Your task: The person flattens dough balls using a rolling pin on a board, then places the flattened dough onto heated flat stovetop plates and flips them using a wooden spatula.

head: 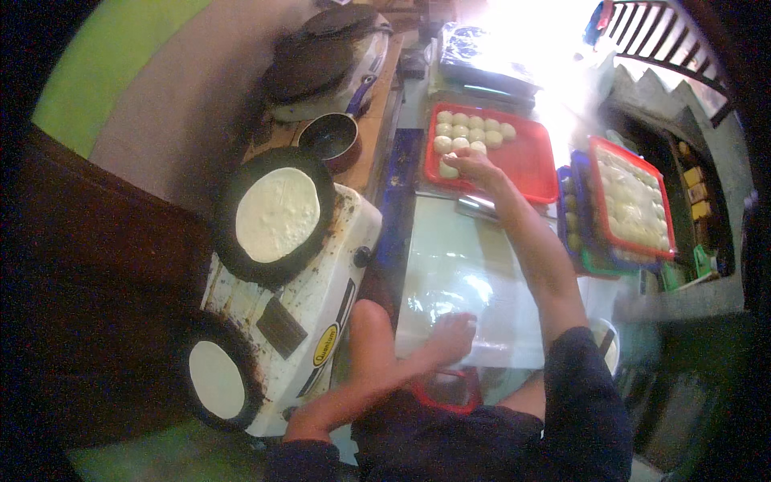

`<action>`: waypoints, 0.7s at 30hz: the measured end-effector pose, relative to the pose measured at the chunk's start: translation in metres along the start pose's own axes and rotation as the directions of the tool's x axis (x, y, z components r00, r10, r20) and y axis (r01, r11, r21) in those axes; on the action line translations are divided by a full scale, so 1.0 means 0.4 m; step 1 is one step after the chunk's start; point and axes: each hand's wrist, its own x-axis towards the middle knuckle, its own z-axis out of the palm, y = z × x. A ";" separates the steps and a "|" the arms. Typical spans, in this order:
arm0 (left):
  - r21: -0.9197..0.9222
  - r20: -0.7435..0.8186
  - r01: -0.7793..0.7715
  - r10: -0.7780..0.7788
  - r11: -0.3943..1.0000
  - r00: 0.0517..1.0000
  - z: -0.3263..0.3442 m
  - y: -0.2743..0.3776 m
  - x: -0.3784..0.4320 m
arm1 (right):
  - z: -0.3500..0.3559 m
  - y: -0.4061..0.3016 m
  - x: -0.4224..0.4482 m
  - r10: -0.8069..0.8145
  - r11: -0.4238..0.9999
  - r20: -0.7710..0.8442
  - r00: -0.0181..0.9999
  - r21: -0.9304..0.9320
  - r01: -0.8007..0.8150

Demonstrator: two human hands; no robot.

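My right hand [476,165] reaches over the red plastic tray [530,172], its fingertips on a dough ball [447,170] at the near left of several rows. My left hand [455,337] rests low over the near part of a glossy pale work surface [446,265]; whether it holds anything is not plain. To the left, a flat round of dough [278,215] lies in a dark pan [322,241] on a white gas stove [355,223]. A second flat round [217,380] lies in the nearer dark pan [253,367].
A dark-handled saucepan [329,141] stands beyond the stove. Stacked at the right are trays of dough balls, a red one [632,199] on top. A dark flat piece [282,327] lies on the stove between the pans. A red-rimmed object [470,391] is near my lap.
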 end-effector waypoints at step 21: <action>-0.019 -0.657 -0.246 0.173 0.969 0.733 -0.482 -0.003 0.184 | 0.259 0.270 -0.659 -0.447 0.254 0.229 0.865 -0.894 0.368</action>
